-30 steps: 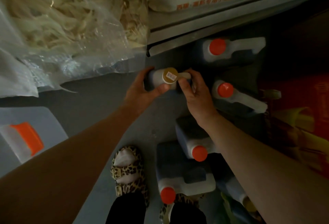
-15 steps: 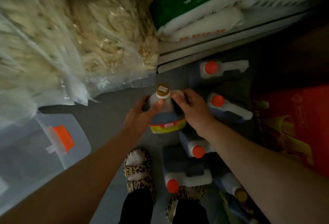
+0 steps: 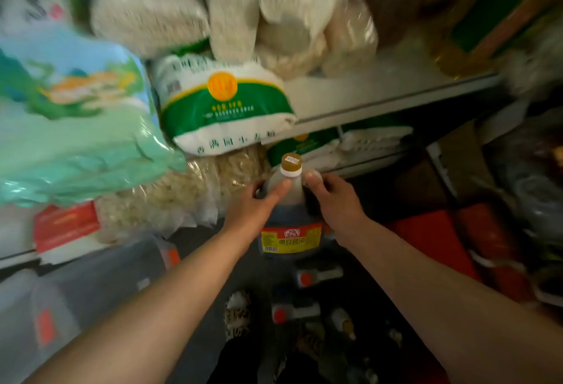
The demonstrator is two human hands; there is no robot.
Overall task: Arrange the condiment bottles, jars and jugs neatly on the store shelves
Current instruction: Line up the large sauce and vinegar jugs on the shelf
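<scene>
A big jug of dark sauce point(image 3: 291, 231), with a gold cap and a yellow and red label, hangs upright in the air in front of the shelves. My left hand point(image 3: 257, 203) grips its shoulder from the left, thumb across the neck. My right hand point(image 3: 333, 200) grips its handle side from the right. Below it on the grey floor lie several jugs with orange caps point(image 3: 316, 277), point(image 3: 294, 312); they are blurred.
A grey metal shelf point(image 3: 380, 94) carries green and white sacks point(image 3: 225, 109) and bags of dried goods point(image 3: 189, 197). A clear jug with an orange cap point(image 3: 45, 319) stands at the lower left. Red packages point(image 3: 487, 237) fill the right. My sandalled foot point(image 3: 237, 313) is on the floor.
Both hands have lifted the dark jug off the floor to shelf height. The view has tilted up, showing more shelves and sacks.
</scene>
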